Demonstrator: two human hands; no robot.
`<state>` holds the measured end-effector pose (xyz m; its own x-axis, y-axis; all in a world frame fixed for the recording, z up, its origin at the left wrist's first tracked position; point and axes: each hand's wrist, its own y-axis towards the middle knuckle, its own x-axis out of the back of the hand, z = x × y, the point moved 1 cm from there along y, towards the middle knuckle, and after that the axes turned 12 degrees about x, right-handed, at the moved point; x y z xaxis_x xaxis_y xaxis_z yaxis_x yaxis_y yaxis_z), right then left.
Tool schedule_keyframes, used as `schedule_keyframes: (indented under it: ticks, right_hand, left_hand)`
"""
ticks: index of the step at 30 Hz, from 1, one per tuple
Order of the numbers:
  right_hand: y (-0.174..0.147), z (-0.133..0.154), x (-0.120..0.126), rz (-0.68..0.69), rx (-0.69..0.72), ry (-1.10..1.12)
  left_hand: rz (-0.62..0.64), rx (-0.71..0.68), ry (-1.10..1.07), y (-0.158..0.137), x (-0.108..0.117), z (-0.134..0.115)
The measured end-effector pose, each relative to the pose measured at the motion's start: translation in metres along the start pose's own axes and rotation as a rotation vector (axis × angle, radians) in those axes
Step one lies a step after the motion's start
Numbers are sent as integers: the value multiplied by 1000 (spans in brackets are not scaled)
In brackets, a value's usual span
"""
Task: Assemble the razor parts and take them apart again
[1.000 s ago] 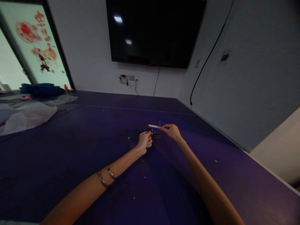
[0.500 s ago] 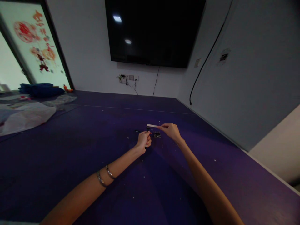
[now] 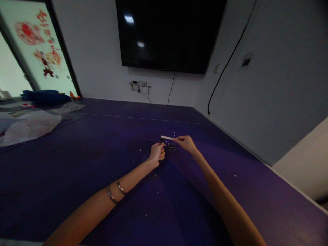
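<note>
My left hand (image 3: 156, 152) is closed around a slim black-handled tool (image 3: 161, 139), whose small dark head sticks up above the fist. The tool's exact kind is too small to tell. Between the thumb and fingers of my right hand (image 3: 186, 142) is a flat white stick (image 3: 166, 137) pointing left. The stick's far end lies at the tool's head; whether they touch I cannot tell. Just right of my left fist, a small dark square item with light markings (image 3: 172, 147) lies on the purple surface. A small black piece (image 3: 150, 142) lies left of the tool.
Small white scraps dot the purple surface (image 3: 123, 212). At far left lie clear plastic sheeting (image 3: 36, 128) and a dark blue cloth bundle (image 3: 46, 97). A television (image 3: 169, 37) hangs on the back wall; a black cable (image 3: 225, 66) hangs along the right wall.
The view has shifted very slightly. Both hands keep nearly the same place and hold, with the stick's end still at the tool's head.
</note>
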<state>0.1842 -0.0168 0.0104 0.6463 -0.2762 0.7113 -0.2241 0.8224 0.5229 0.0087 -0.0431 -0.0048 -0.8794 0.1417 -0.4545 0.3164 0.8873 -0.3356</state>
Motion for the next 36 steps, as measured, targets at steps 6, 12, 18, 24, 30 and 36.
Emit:
schedule_keyframes:
  ticks: [6,12,18,24,30,36]
  right_hand:
    - [-1,-3,0,-30,-45,-71]
    - [-1,-2,1,20,-33,-15]
    - [-2,-4,2,-21,-53,-5]
    - [-3,-11,-3,-27,-63,53]
    - [-3,-18,2,-80,-126,81]
    - [-1,-15,5,-47,-187,181]
  left_hand:
    - [-1,17,19,2,1,3]
    - [6,4,10,3,2,3]
    - [3,-20,-13,3,4,2]
    - [-3,-18,-33,2,3,1]
    - [16,-44,-25,4,4,0]
    - [109,-200,65,6,6,-7]
